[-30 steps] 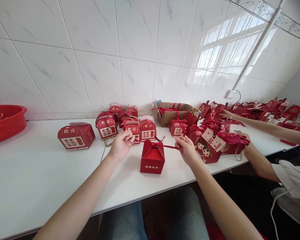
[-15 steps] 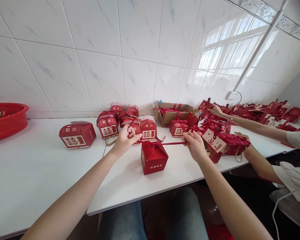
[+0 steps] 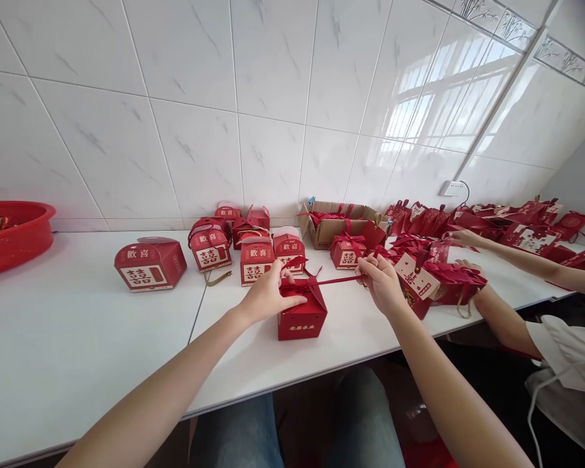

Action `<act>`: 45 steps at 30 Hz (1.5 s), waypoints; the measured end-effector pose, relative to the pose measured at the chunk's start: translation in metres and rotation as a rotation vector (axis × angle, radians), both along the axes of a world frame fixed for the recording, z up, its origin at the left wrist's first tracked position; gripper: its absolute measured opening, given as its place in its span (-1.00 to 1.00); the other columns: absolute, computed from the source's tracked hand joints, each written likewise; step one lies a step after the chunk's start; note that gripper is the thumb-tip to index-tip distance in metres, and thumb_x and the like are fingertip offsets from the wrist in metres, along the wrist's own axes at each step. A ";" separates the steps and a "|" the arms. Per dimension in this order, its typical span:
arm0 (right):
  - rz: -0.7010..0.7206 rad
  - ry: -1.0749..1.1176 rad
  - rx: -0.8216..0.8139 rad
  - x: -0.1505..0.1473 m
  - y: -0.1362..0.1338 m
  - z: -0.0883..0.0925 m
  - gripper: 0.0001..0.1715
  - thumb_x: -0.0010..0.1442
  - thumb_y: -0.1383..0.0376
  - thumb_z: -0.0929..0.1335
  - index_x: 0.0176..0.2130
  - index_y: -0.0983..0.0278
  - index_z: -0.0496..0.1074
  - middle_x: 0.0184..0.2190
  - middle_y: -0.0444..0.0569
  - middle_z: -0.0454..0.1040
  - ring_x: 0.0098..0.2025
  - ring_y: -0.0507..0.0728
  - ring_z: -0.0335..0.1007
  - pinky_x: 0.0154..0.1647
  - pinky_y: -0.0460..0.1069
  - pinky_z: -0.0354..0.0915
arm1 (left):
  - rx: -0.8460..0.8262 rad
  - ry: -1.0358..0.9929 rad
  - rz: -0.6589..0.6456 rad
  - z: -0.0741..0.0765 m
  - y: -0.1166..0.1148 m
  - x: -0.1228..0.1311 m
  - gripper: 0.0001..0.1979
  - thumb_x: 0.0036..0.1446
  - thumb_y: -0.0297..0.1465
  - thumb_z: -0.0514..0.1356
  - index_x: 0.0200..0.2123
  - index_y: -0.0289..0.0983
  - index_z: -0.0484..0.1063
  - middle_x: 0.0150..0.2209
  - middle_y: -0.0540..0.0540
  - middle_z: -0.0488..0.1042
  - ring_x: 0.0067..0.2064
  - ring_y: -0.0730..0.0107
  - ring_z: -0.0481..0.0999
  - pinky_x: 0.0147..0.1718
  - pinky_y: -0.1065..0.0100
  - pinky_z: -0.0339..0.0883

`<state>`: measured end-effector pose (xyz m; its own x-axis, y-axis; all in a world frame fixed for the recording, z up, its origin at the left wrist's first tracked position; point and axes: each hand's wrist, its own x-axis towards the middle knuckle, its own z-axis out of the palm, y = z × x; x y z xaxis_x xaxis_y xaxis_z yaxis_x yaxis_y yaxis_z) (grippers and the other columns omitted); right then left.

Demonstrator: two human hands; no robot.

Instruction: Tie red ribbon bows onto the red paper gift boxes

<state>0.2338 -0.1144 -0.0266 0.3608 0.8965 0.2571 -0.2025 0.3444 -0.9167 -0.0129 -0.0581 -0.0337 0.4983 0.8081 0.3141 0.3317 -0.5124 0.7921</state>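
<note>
A small red gift box (image 3: 302,323) with gold characters stands on the white table in front of me. A dark red ribbon (image 3: 338,281) runs from its top to the right, where my right hand (image 3: 377,279) pinches its end. My left hand (image 3: 272,292) is at the box's upper left, fingers closed on the ribbon's other part, thumb stretched over the box top. Just behind my left hand stands a red box with a white label (image 3: 256,262).
More red boxes (image 3: 151,265) stand to the left and behind. A cardboard box (image 3: 324,234) holds ribbons by the tiled wall. At far left is a red basket (image 3: 17,250). On the right, another person's hands (image 3: 468,239) are among many red bags.
My left hand has moved right and down to the box top with its ribbon end. My right hand holds its place. The other person's far hand has moved right.
</note>
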 end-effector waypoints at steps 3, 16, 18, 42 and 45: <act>-0.004 0.032 0.002 0.000 0.000 -0.004 -0.44 -0.15 0.20 0.53 -0.52 0.21 0.06 -0.56 -0.23 0.14 -0.50 -0.01 0.16 -0.57 -0.09 0.08 | -0.014 0.003 -0.033 -0.001 0.000 0.000 -0.48 -0.18 -0.16 0.38 -0.36 -0.17 0.07 -0.30 0.02 0.38 -0.51 0.48 0.15 -0.51 0.39 0.06; -0.006 0.024 -0.019 0.001 0.000 -0.004 -0.41 -0.18 0.17 0.54 -0.53 0.21 0.05 -0.57 -0.24 0.10 -0.51 -0.02 0.16 -0.58 -0.10 0.10 | 0.003 0.047 -0.060 -0.002 0.003 0.000 -0.45 -0.11 -0.13 0.34 -0.37 -0.17 -0.02 -0.05 -0.03 0.45 -0.48 0.48 0.09 -0.46 0.38 0.08; -0.005 0.024 -0.020 0.001 -0.001 -0.004 -0.41 -0.17 0.17 0.54 -0.53 0.21 0.05 -0.57 -0.24 0.09 -0.50 -0.02 0.16 -0.57 -0.10 0.10 | 0.002 0.060 -0.053 -0.002 0.004 0.000 -0.46 -0.12 -0.12 0.34 -0.35 -0.17 0.00 -0.10 -0.01 0.46 -0.48 0.49 0.10 -0.47 0.38 0.07; 0.057 0.068 -0.034 0.000 -0.002 -0.013 -0.48 -0.08 0.24 0.50 -0.50 0.22 0.05 -0.59 -0.27 0.13 -0.54 -0.05 0.19 -0.53 -0.13 0.10 | 0.159 0.012 0.049 0.012 -0.006 0.037 -0.53 -0.13 -0.14 0.34 -0.45 -0.20 0.08 -0.42 0.06 0.51 -0.41 0.37 0.42 -0.48 0.38 0.10; 0.046 0.082 -0.032 0.001 -0.004 -0.012 -0.46 -0.10 0.24 0.51 -0.51 0.22 0.05 -0.59 -0.28 0.11 -0.54 -0.06 0.19 -0.55 -0.14 0.10 | 0.153 0.072 0.019 0.011 -0.006 0.038 -0.53 -0.09 -0.18 0.32 -0.47 -0.19 0.02 -0.42 0.08 0.53 -0.43 0.36 0.42 -0.47 0.37 0.11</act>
<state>0.2352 -0.1183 -0.0384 0.3374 0.9200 0.1996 -0.2925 0.3040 -0.9066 0.0251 -0.0636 -0.0228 0.5087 0.7634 0.3982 0.3958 -0.6180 0.6792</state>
